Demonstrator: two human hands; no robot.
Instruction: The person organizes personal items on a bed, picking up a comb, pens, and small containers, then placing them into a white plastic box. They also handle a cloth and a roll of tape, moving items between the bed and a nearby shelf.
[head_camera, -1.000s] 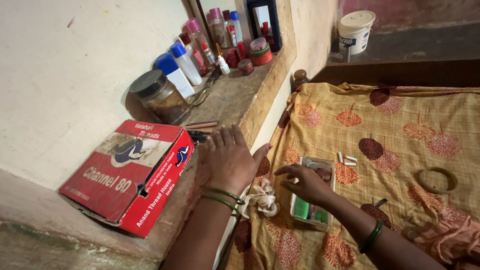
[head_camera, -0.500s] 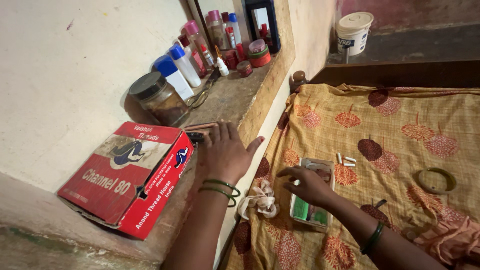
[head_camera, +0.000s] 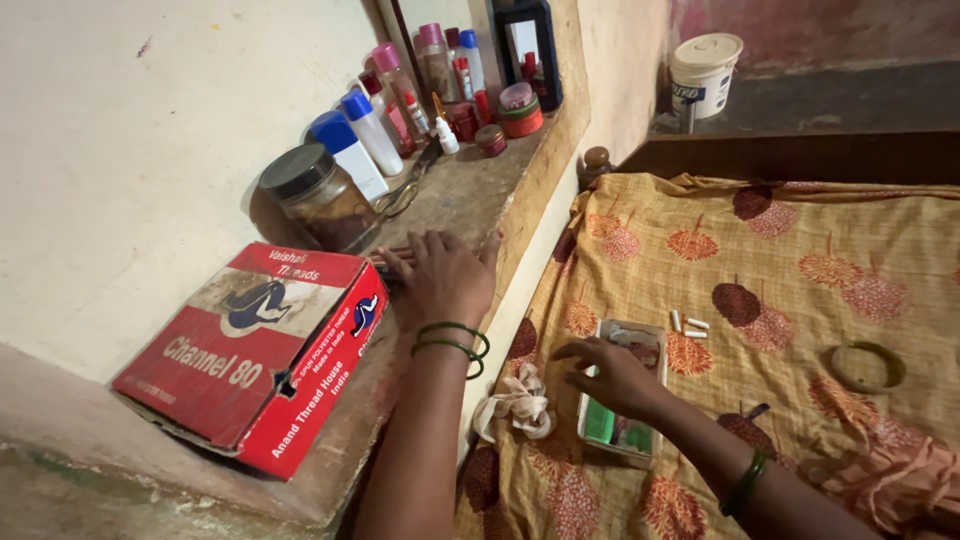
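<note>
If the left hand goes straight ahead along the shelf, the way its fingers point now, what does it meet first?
Probably the thin brown sticks lying under the left hand's fingertips; it seems to touch them already. Farther on stands the glass jar with the dark lid, though depth is unclear.

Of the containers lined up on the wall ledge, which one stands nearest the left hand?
The squat glass jar with a dark lid. It stands just behind the red cardboard box, closest to the left hand; the blue-capped and pink-capped bottles stand farther back along the ledge.
</note>
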